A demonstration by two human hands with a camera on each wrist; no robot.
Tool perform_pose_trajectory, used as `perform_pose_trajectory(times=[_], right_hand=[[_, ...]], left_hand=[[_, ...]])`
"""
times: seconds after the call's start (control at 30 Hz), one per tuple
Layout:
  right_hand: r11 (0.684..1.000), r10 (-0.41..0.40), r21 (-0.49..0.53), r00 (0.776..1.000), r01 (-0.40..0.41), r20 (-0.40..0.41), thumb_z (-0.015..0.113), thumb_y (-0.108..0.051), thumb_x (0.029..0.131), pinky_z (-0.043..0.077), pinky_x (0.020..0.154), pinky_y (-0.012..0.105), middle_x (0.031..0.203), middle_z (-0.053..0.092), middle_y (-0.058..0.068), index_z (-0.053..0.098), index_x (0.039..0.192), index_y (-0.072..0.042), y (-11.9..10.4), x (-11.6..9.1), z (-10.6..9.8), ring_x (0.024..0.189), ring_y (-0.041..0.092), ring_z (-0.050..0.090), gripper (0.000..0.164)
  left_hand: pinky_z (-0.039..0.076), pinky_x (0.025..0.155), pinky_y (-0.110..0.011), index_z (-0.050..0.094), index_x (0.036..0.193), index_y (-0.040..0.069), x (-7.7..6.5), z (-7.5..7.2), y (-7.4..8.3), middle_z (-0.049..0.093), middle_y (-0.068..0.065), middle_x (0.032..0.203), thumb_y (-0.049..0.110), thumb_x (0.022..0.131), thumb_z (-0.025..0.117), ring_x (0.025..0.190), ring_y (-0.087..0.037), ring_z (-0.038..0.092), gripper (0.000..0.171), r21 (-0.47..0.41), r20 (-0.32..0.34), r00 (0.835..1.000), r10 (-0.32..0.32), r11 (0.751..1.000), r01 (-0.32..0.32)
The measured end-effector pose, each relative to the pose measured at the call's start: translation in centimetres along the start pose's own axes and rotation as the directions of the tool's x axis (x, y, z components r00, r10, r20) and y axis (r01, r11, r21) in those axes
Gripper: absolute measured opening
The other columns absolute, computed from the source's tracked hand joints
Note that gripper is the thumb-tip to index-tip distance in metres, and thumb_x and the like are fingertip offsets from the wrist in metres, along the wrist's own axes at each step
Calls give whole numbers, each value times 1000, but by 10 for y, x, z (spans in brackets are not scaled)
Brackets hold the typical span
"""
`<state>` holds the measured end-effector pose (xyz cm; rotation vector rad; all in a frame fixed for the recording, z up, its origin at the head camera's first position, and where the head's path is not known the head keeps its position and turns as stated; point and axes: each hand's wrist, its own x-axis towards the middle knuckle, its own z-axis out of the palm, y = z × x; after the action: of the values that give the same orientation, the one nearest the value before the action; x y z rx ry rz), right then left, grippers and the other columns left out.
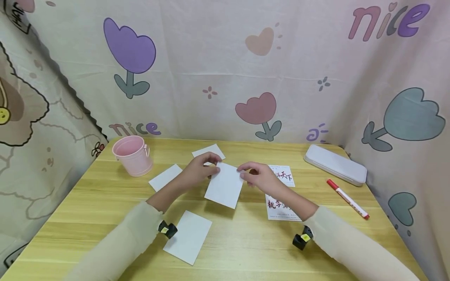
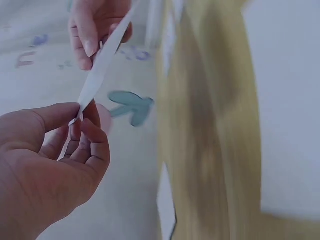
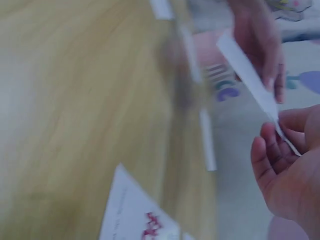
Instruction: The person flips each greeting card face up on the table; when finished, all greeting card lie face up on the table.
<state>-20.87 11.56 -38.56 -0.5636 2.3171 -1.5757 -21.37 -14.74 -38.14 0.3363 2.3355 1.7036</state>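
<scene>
A blank white card [image 1: 225, 186] is held above the table by both hands. My left hand [image 1: 199, 170] pinches its upper left corner between thumb and fingers. At the upper right corner, my right hand [image 1: 259, 178] pinches it the same way. The left wrist view shows the card [image 2: 102, 65] nearly edge-on between the two hands. Three more blank cards lie on the table: one card [image 1: 188, 238] at the front, another card [image 1: 165, 177] by my left forearm, a third card [image 1: 214, 150] behind my left hand. Two cards with red Chinese characters lie by my right forearm, the nearer card [image 1: 281, 212] partly covered.
A pink bucket [image 1: 135, 158] stands at the table's back left. On the right lie a white case [image 1: 335, 164] and a red-and-white marker [image 1: 348, 199]. The wooden table [image 1: 246, 249] meets a printed curtain [image 1: 197, 50] at the back and sides.
</scene>
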Motion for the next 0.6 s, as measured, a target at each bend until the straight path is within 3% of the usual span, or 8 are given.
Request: perform_pose_trajectory(times=[0.33,0.5,0.6], right_hand=[[997,-77,-28,997,77,5,64,-20,100,55,66,31,81,62,11,69,123,-20,-18,-34,-14,74,27,61,24],[993,-116,-16,993,116,21,63,-18,100,57,69,33,81,63,11,68,125,-15,-20,-47,-15,76,32,64,26],[984,-179,2,982,179,53,61,-13,100,58,70,35,86,64,17,67,126,-12,-18,-51,-19,77,29,64,26]], left_hand=[[57,83,-31,62,125,9,-17,13,17,58,-11,122,14,96,67,100,-25,64,30,-123,-17,996,87,988,-88],[56,82,-29,61,127,8,-25,20,18,58,-10,123,15,97,67,99,-23,64,32,-155,-4,997,74,985,-73],[55,82,-29,61,127,9,-27,23,19,58,-10,123,15,97,67,100,-24,63,31,-172,10,997,78,982,-75]])
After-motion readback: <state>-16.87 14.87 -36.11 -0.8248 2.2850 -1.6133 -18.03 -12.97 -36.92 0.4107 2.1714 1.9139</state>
